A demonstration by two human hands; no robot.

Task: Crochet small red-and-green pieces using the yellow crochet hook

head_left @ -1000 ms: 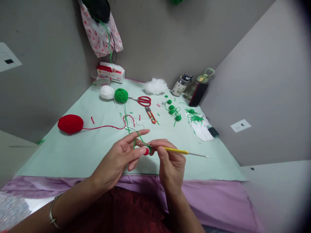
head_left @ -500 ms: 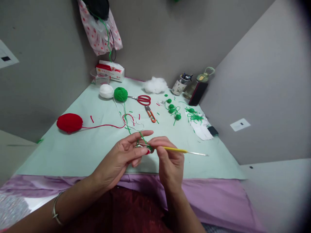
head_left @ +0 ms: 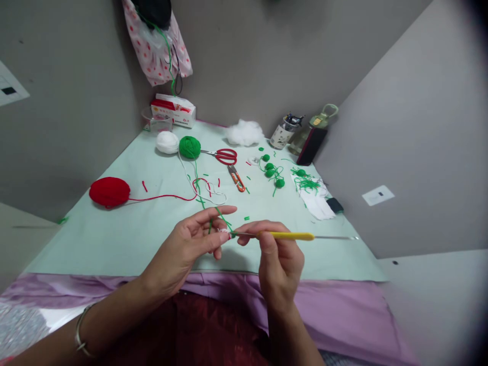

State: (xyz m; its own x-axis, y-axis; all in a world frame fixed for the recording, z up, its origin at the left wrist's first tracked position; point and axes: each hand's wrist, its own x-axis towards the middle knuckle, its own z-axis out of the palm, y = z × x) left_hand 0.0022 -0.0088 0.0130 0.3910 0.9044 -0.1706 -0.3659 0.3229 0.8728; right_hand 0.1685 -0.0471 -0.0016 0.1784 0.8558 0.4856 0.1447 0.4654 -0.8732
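While the counter (head_left: 114, 239) carries the red yarn ball (head_left: 109, 191), the left hand (head_left: 186, 249) pinches a tiny crochet piece (head_left: 224, 233) above its near edge; the right hand (head_left: 280, 256) grips the crochet hook (head_left: 292, 236). Risk: taut green strand (head_left: 221, 216) slipping off the hook tip, dropping the loop.

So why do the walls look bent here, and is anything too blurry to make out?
Head view: the wide lens bows the walls and darkens the right corners. Light is soft and even, with a faint shadow under the left hand. The crochet hook in the right hand is sharp; the tiny piece at the fingertips is too small to read.
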